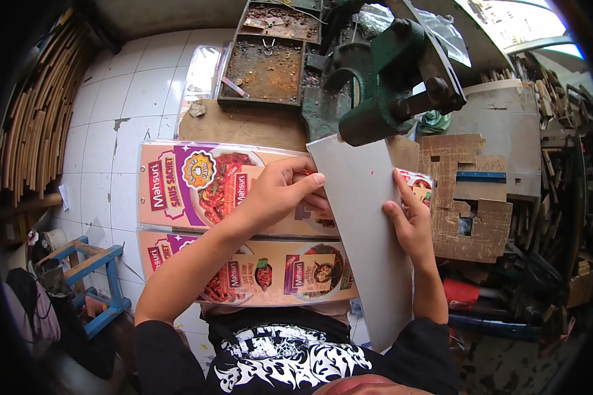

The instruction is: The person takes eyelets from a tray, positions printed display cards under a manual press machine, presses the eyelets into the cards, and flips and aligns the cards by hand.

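Observation:
A long plain grey panel [366, 224] lies at a slant between my hands, its far end by the head of a green hand press [366, 125]. My left hand [290, 187] is closed at the panel's left edge, thumb near the top face and fingers curled, partly hidden. On the opposite edge my right hand [412, 220] grips the panel, thumb on top. A small red mark shows on the grey face. Beneath are two printed food-sauce signs, an upper sign [171, 181] and a lower sign [270, 273], partly covered by my arms and the panel.
Behind the signs stands a dirty metal tray [263, 69] with small bits in it. Cut brown boards [468, 217] lie at the right. A blue stand [102, 283] is on the tiled floor at left, and stacked strips [36, 105] lean by the wall.

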`<action>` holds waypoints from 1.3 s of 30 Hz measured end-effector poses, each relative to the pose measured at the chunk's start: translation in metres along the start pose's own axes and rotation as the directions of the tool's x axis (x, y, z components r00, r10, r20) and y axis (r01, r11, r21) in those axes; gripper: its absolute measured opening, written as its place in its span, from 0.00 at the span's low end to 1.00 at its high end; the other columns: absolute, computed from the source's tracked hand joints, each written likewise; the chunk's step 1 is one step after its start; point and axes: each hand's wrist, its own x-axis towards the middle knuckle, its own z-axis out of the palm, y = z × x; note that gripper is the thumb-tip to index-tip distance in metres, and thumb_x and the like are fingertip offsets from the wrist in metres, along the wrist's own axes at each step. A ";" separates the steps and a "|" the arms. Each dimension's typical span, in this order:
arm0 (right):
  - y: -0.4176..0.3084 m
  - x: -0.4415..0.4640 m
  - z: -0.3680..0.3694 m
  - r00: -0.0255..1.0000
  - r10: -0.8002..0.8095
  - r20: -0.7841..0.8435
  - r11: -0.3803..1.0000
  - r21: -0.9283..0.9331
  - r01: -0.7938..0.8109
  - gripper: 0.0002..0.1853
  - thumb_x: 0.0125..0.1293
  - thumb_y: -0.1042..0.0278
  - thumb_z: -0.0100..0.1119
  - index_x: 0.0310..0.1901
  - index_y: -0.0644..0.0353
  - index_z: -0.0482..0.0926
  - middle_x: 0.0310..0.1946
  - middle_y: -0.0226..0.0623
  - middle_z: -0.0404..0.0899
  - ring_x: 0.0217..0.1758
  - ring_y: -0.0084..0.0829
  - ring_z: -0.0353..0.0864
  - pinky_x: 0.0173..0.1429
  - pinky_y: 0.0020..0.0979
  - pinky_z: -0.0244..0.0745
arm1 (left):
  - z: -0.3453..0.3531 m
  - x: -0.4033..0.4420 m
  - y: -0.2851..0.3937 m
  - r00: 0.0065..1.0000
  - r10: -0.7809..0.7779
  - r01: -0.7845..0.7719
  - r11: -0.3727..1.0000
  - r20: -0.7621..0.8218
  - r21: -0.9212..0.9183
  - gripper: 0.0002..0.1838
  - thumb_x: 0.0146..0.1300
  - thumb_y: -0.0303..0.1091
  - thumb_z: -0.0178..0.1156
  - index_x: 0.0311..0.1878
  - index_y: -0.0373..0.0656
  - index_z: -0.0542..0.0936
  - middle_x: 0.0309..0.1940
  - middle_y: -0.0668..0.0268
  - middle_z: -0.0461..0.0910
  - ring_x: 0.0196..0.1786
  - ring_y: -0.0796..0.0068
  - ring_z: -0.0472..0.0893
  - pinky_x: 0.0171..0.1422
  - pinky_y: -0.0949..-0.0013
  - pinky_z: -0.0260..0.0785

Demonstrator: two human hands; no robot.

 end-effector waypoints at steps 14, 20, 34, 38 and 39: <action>0.001 -0.002 0.002 0.999 -0.045 -0.016 0.999 -0.010 0.045 0.31 0.67 0.74 0.62 0.70 0.67 0.65 0.60 0.47 0.78 0.57 0.25 0.77 0.61 0.26 0.70 | -0.002 0.001 -0.004 1.000 0.019 -0.019 0.999 -0.003 0.025 0.12 0.72 0.30 0.54 0.49 0.28 0.75 0.41 0.53 0.83 0.39 0.65 0.87 0.45 0.68 0.83; -0.004 0.000 0.002 1.000 0.020 -0.011 1.000 0.011 -0.020 0.31 0.67 0.73 0.62 0.70 0.66 0.65 0.61 0.47 0.77 0.59 0.26 0.77 0.61 0.26 0.70 | -0.002 0.002 -0.004 0.999 0.048 -0.048 0.999 -0.015 -0.010 0.12 0.72 0.30 0.55 0.49 0.28 0.75 0.41 0.53 0.83 0.39 0.67 0.87 0.44 0.69 0.83; 0.001 -0.002 0.003 0.999 -0.013 -0.040 1.000 -0.009 0.013 0.31 0.66 0.72 0.63 0.70 0.66 0.66 0.60 0.44 0.79 0.55 0.23 0.77 0.58 0.23 0.70 | -0.002 0.000 -0.003 1.000 0.013 -0.012 1.000 -0.013 0.028 0.12 0.72 0.30 0.54 0.48 0.28 0.76 0.40 0.53 0.83 0.39 0.67 0.87 0.45 0.70 0.83; -0.004 -0.001 0.002 1.000 -0.009 -0.022 1.000 -0.013 0.008 0.31 0.66 0.72 0.63 0.70 0.65 0.66 0.58 0.44 0.80 0.54 0.22 0.77 0.56 0.23 0.71 | -0.003 0.002 -0.003 1.000 0.005 -0.005 0.999 -0.011 0.039 0.12 0.72 0.32 0.55 0.47 0.29 0.75 0.41 0.54 0.83 0.39 0.65 0.87 0.46 0.66 0.83; -0.003 -0.001 0.001 1.000 0.006 -0.014 0.999 -0.040 -0.006 0.31 0.66 0.72 0.63 0.70 0.64 0.66 0.57 0.44 0.80 0.53 0.22 0.77 0.56 0.22 0.71 | -0.003 0.002 -0.003 1.000 0.005 -0.005 0.999 -0.011 0.040 0.12 0.72 0.32 0.55 0.47 0.29 0.75 0.41 0.54 0.83 0.39 0.65 0.87 0.46 0.66 0.83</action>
